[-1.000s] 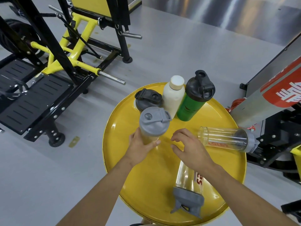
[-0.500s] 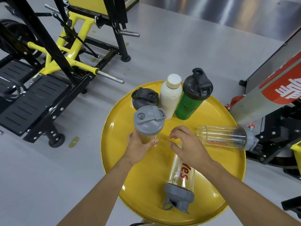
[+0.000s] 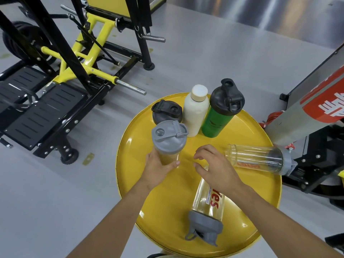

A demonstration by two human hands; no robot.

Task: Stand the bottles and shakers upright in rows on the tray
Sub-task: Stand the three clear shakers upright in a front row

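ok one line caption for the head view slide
Left hand grips upright grey-lidded shaker on yellow tray; two clear shakers lie flat.

On the tray [image 3: 247, 207], three containers stand in a row at the far edge: a low shaker [image 3: 167, 111] leftmost, a capped bottle [image 3: 195, 112] in the middle, a tall shaker [image 3: 221, 112] rightmost. In front of the low shaker stands a held shaker [image 3: 168, 141]. A tumbler [image 3: 258, 159] lies sideways at the right edge; another [image 3: 208, 207] lies near the front edge.

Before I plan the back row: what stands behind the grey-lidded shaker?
Behind the grey-lidded shaker, held by the left hand, a black-lidded shaker shows only its lid; its body is covered. A white bottle stands beside it.
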